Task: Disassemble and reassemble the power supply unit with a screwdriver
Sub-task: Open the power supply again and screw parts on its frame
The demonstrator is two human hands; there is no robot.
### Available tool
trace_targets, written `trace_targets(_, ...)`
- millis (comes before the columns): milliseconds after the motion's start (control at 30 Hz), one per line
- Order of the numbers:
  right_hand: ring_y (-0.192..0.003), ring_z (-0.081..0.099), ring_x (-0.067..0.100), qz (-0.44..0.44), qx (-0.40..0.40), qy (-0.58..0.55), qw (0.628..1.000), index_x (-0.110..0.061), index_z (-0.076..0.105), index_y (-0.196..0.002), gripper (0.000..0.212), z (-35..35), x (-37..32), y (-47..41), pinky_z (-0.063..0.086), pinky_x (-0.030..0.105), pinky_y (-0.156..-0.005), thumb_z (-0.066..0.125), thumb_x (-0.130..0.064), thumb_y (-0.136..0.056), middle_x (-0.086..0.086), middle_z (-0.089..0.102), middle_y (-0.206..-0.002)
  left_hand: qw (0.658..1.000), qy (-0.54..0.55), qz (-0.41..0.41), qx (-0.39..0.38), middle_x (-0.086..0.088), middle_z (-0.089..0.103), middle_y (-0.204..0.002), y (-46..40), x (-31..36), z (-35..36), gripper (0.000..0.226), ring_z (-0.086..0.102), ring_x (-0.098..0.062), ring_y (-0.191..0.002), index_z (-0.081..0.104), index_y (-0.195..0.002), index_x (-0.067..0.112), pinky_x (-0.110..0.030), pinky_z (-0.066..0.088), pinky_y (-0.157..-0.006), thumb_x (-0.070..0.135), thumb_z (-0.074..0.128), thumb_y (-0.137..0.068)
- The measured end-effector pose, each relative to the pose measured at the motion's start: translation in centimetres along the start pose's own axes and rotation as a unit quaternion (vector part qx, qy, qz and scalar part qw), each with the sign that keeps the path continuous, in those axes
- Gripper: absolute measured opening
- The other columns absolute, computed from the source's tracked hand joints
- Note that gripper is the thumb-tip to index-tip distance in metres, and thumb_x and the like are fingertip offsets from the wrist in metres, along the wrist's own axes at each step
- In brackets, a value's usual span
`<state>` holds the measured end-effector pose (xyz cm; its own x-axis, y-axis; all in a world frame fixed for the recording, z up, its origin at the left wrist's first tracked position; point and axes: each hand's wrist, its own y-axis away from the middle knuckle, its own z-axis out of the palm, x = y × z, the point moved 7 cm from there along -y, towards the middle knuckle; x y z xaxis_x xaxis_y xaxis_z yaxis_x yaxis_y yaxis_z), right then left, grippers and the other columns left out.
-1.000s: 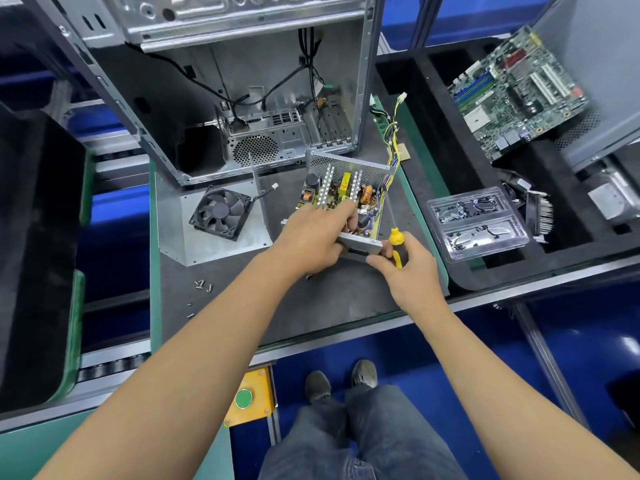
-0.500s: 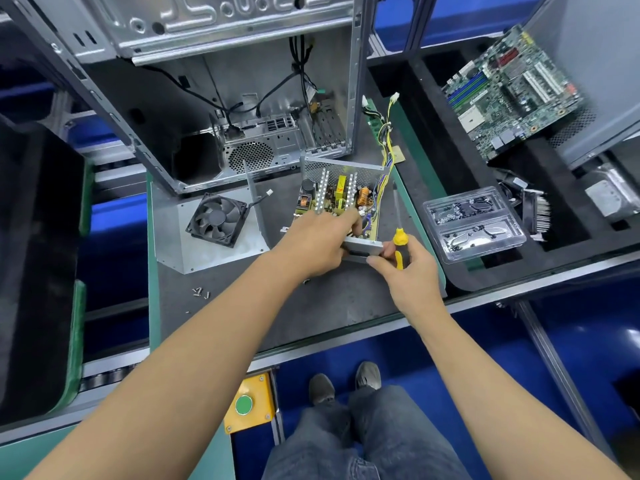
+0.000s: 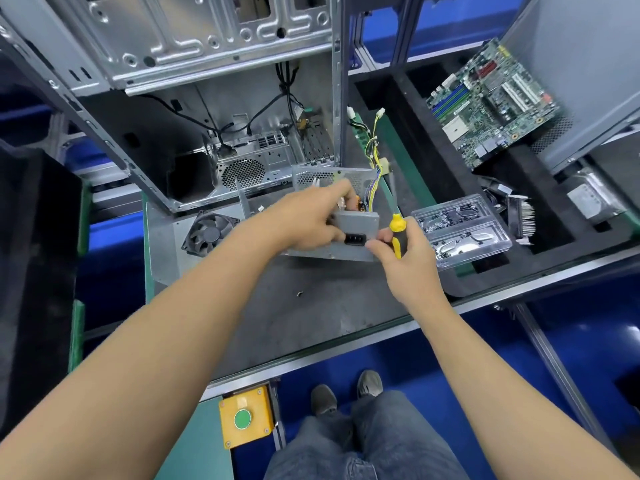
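The open grey sheet-metal power supply unit (image 3: pixel 349 230), its circuit board and yellow wire bundle exposed, is held tilted just above the dark grey table (image 3: pixel 322 306), in front of the computer case. It is judged rigid and fairly heavy, with sharp edges and fragile components; the outer walls are the safe hold. The left hand (image 3: pixel 304 220) is clamped over its top wall, while the right hand (image 3: pixel 405 251) pinches its near corner with the yellow-and-black-handled screwdriver (image 3: pixel 396 230) kept against the palm.

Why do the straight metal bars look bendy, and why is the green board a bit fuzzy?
Head view: the wide lens bows straight edges near the picture's borders, like the computer case frame; the circuit board at the upper right is smeared by slight motion blur; the hands in the middle stay fairly sharp; light is even, shadows soft.
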<state>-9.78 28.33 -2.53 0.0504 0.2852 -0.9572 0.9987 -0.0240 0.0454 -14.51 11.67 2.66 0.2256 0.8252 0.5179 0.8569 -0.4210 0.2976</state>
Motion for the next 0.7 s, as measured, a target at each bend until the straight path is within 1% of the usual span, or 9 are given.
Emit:
trace_targets(67,-0.073,0.054,0.007,-0.004,0.011,-0.022,1.000,-0.031,0.045,-0.079,0.026,-0.6,-1.4,-0.4,0.045,0.030,-0.076,0.067,-0.025,-0.089,-0.019,0.061,-0.078,0.999,0.041,0.003,-0.026,0.008,0.066,-0.084,-0.6,0.5,-1.7,0.037,0.057,0.005,-0.063,0.048,-0.106,0.030,-0.024,0.040,-0.059,0.019,0.077,-0.085)
trace_targets(133,-0.072,0.052,0.011,0.002,-0.005,-0.036,0.999,-0.032,0.045,-0.078,0.024,-0.8,-2.7,-1.2,0.044,0.033,-0.075,0.065,-0.027,-0.090,-0.014,0.058,-0.076,0.996,0.070,-0.006,-0.055,0.010,0.065,-0.079,-1.4,0.8,-3.1,0.035,0.055,0.008,-0.052,0.051,-0.103,0.029,-0.017,0.039,-0.049,0.017,0.078,-0.085)
trace_targets(267,-0.075,0.052,0.028,0.067,-0.062,-0.066,0.994,-0.028,0.046,-0.074,0.026,-0.6,-3.9,-3.7,0.045,0.043,-0.075,0.064,-0.023,-0.092,0.002,0.048,-0.075,0.988,0.121,-0.036,-0.093,0.010,0.065,-0.075,-3.3,0.5,-4.7,0.034,0.057,0.007,-0.049,0.058,-0.106,0.022,-0.010,0.038,-0.040,0.011,0.080,-0.082)
trace_targets(367,-0.070,0.045,0.020,0.109,-0.080,-0.085,0.987,-0.020,0.040,-0.073,0.032,-0.6,-4.1,-5.4,0.041,0.033,-0.065,0.064,-0.016,-0.094,0.000,0.042,-0.067,0.985,0.133,-0.043,-0.103,0.015,0.068,-0.068,-4.2,0.3,-5.2,0.039,0.059,0.006,-0.050,0.058,-0.113,0.022,-0.009,0.039,-0.041,0.012,0.080,-0.083)
trace_targets(467,-0.065,0.044,0.016,0.122,-0.086,-0.082,0.985,-0.020,0.041,-0.072,0.033,-0.4,-4.1,-6.7,0.040,0.029,-0.063,0.065,-0.015,-0.094,-0.005,0.042,-0.062,0.989,0.119,-0.041,-0.074,0.007,0.072,-0.096,-4.3,-0.4,-6.0,0.038,0.070,-0.004,-0.076,0.058,-0.116,0.028,-0.020,0.050,-0.062,0.022,0.078,-0.085)
trace_targets(567,-0.074,0.043,0.020,0.137,-0.097,-0.093,0.981,-0.021,0.040,-0.072,0.033,-0.2,-3.6,-7.3,0.039,0.036,-0.073,0.066,-0.016,-0.093,0.002,0.040,-0.070,0.997,0.075,-0.026,-0.010,0.008,0.069,-0.110,-3.2,-1.2,-6.9,0.032,0.067,-0.014,-0.100,0.059,-0.118,0.032,-0.033,0.052,-0.089,0.037,0.072,-0.089)
trace_targets(600,-0.076,0.042,0.021,0.140,-0.102,-0.097,0.980,-0.021,0.040,-0.072,0.033,-0.2,-3.4,-7.5,0.038,0.037,-0.075,0.066,-0.017,-0.093,0.002,0.039,-0.071,0.998,0.055,-0.016,0.012,0.009,0.065,-0.116,-2.8,-1.4,-7.0,0.040,0.064,-0.015,-0.108,0.057,-0.124,0.033,-0.035,0.050,-0.095,0.045,0.071,-0.088)
trace_targets(633,-0.076,0.041,0.021,0.140,-0.108,-0.096,0.979,-0.022,0.040,-0.072,0.033,-0.2,-3.3,-7.7,0.037,0.037,-0.076,0.066,-0.018,-0.092,0.002,0.039,-0.071,0.999,0.030,-0.010,0.027,0.009,0.061,-0.125,-2.3,-1.4,-6.7,0.057,0.058,-0.016,-0.117,0.052,-0.132,0.034,-0.037,0.046,-0.101,0.056,0.070,-0.083)
trace_targets(700,-0.075,0.040,0.021,0.138,-0.119,-0.092,0.979,-0.022,0.040,-0.071,0.034,-0.1,-3.3,-8.1,0.037,0.038,-0.077,0.068,-0.020,-0.090,0.003,0.038,-0.072,0.997,-0.060,0.008,0.046,0.010,0.045,-0.145,-1.1,-1.1,-5.6,0.100,0.039,-0.016,-0.134,0.035,-0.147,0.036,-0.044,0.033,-0.111,0.083,0.063,-0.063)
